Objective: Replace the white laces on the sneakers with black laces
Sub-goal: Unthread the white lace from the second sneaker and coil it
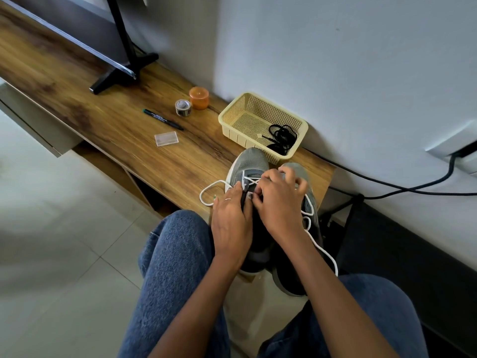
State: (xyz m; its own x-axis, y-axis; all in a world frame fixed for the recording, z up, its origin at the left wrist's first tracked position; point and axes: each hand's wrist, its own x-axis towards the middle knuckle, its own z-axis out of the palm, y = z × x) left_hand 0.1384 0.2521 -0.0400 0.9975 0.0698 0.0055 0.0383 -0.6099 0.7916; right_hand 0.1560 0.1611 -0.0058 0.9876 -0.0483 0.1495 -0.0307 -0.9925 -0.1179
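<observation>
Two grey sneakers (249, 161) side by side at the near end of the wooden bench (129, 120), toes toward the wall. Left hand (231, 220) lies on the left sneaker, fingers (236, 188) curled down at the eyelets, seemingly gripping the tongue edge. Right hand (280, 200) bent over the lacing, fingers (296, 180) curled and pinching the white lace (209, 189), which loops loose on both sides. Black laces (282, 136) bundled in the yellow basket (232, 113), just beyond the toes.
</observation>
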